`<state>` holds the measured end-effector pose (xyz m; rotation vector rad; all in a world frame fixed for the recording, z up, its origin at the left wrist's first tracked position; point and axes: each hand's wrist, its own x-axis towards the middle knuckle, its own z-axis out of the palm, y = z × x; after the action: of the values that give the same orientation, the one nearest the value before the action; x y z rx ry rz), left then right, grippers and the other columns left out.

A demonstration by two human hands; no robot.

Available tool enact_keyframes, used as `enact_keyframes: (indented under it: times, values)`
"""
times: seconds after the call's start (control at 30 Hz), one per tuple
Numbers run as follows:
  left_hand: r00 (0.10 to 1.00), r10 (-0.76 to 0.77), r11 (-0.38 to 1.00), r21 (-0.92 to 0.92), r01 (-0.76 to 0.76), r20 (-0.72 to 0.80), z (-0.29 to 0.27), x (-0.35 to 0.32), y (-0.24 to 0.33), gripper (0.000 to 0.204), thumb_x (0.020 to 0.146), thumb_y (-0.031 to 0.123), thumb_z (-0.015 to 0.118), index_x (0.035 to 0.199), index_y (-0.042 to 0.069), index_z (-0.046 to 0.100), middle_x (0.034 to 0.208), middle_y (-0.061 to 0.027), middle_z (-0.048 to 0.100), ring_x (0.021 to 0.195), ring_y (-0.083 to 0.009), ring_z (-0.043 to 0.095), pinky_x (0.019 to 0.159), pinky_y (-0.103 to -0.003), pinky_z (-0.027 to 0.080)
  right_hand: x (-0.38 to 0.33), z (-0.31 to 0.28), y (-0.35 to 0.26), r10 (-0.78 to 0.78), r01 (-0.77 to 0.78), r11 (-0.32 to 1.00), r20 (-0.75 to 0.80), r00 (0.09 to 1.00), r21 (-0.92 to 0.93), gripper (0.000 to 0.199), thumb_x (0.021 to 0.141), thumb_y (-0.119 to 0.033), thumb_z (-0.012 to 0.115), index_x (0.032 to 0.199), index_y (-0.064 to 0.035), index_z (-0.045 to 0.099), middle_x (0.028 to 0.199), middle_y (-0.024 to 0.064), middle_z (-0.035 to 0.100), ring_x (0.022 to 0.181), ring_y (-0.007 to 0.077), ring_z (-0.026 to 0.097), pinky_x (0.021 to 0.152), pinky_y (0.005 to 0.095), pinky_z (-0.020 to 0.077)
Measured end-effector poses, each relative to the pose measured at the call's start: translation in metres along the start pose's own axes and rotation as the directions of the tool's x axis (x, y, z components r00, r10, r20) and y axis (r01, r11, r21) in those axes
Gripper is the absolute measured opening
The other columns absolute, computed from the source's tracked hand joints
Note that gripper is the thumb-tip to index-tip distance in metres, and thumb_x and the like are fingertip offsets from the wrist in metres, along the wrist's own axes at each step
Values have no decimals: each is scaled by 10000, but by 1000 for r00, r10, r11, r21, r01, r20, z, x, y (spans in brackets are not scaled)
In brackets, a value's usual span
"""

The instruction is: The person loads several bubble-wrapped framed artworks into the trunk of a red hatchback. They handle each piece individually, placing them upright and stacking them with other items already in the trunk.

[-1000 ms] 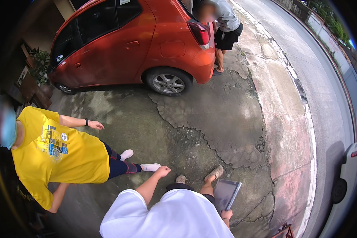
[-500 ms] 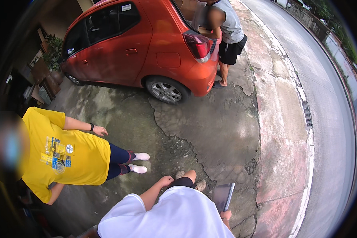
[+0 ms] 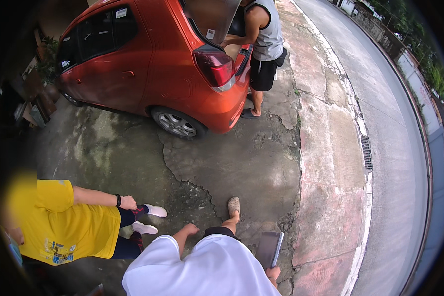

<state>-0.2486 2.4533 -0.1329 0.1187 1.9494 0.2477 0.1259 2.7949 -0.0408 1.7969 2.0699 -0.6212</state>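
My right hand (image 3: 273, 272) grips a flat, rectangular, dark grey thing with a pale edge (image 3: 270, 249) by its near end. It hangs beside my right hip, over the cracked concrete; its exact kind cannot be made out. My left hand (image 3: 191, 229) swings low in front of me with its fingers curled in, and nothing shows in it. One of my feet in a beige clog (image 3: 234, 206) is stepping forward.
An orange hatchback (image 3: 172, 64) stands ahead with its boot open. A person in a grey sleeveless top (image 3: 269, 34) leans at the boot. Another person in a yellow shirt (image 3: 79, 222) is close on my left. A road (image 3: 380, 123) with a drain grate (image 3: 366, 153) runs along the right.
I have stepped forward, and the car is nearer and further left in view. The person in yellow has dropped lower in view. The flat grey thing stays in my right hand.
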Motion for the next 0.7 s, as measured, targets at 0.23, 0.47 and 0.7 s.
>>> enact_keyframes:
  times: [0.23,0.47,0.7]
  values:
    - [971,167,912,-348,-218,-171,-106,59,186,347,885,356,622,1064,69,699,1015,-163,710,985,-294,674,843,-390,520,76,-49,-56,34,-34,998,12,999,46,307,611,-146,740,806,81,672,877,303,672,912,438,664,812,467,534]
    - [875,307,870,-262,-417,-374,-195,76,265,342,921,332,612,1106,52,679,1060,-135,705,991,-260,668,854,-358,511,140,-75,-111,-51,52,996,-11,999,76,326,589,-152,713,811,83,677,842,302,671,897,443,667,816,470,531]
    - [956,7,928,-354,-116,-294,-171,88,212,364,874,375,632,1086,89,709,1105,-156,692,1060,-309,649,905,-402,506,207,-109,-166,-136,138,988,-33,990,65,319,622,-113,686,871,87,680,891,312,669,924,450,656,831,477,524]
